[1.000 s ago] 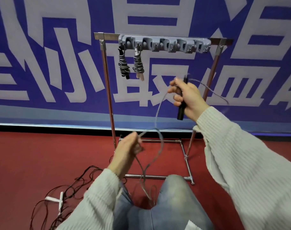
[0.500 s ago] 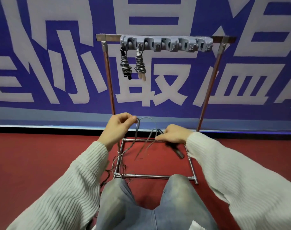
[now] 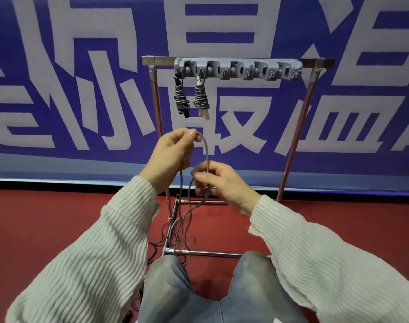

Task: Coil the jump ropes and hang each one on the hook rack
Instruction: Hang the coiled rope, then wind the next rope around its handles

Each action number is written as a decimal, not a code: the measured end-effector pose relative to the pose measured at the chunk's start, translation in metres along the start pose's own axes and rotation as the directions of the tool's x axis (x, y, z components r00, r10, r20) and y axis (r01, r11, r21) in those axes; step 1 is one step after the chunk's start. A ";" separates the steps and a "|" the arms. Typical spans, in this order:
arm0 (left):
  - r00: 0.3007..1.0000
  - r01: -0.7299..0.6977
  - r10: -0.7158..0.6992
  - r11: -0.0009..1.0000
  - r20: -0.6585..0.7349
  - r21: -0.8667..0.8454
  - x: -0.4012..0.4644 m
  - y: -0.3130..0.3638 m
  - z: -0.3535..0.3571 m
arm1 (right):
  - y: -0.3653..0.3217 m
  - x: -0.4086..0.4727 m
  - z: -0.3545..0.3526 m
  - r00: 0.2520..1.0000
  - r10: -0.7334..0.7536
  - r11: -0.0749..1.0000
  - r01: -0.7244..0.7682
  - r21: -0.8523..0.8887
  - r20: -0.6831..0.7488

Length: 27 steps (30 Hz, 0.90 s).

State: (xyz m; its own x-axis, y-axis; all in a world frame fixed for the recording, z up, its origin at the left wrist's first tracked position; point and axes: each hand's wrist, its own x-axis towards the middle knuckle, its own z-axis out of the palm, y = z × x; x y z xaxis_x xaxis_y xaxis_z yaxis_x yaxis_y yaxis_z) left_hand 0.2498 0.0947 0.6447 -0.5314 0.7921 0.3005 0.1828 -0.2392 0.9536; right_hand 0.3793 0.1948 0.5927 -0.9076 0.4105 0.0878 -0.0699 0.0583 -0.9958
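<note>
Blue banner (image 3: 59, 66) with big pale block characters fills the wall, and below it runs dull red carpet (image 3: 35, 229). Compared with half a second ago, both hands have come up off the frame's base level and closed in on each other; a second ago the right one was way up holding a black handle, which can't be seen now. Going left to right: the left hand (image 3: 169, 157) sits higher, pinching the top of a loop of thin grey jump rope (image 3: 207, 157) between thumb and fingertips. Just below and right, the right hand (image 3: 224, 185) has its fingers curled round the same rope's hanging strands, which trail down to the floor in a loose tangle. Both sleeves are chunky ribbed cream knit. Behind stands a shiny chrome tube stand (image 3: 155, 94) with a grey moulded plastic hook rack (image 3: 238, 68). Two tightly coiled ropes, dark-handled coil (image 3: 181, 99) and pale-handled coil (image 3: 201, 99), hang off its leftmost hooks.
</note>
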 end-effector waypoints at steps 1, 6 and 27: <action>1.000 0.020 -0.019 0.995 0.011 -0.099 0.001 0.003 -0.005 | -0.003 0.002 -0.001 0.998 -0.019 0.999 0.018 -0.031 -0.060; 0.983 0.155 -0.183 0.866 -0.013 -0.475 0.005 0.006 -0.048 | -0.014 0.010 -0.036 0.971 -0.115 0.936 0.035 -0.349 -0.210; 0.996 0.064 -0.072 0.989 0.053 0.136 -0.001 0.021 0.009 | 0.001 0.018 -0.001 0.821 -0.294 0.820 -0.047 -0.571 -0.490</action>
State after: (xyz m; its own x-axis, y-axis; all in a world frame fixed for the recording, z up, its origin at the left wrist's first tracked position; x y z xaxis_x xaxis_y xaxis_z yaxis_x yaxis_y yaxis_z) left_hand 0.2615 0.0938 0.6640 -0.4984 0.8360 0.2296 0.2592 -0.1090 0.9596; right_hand 0.3633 0.2034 0.5937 -0.5218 0.7656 0.3764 0.2220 0.5478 -0.8066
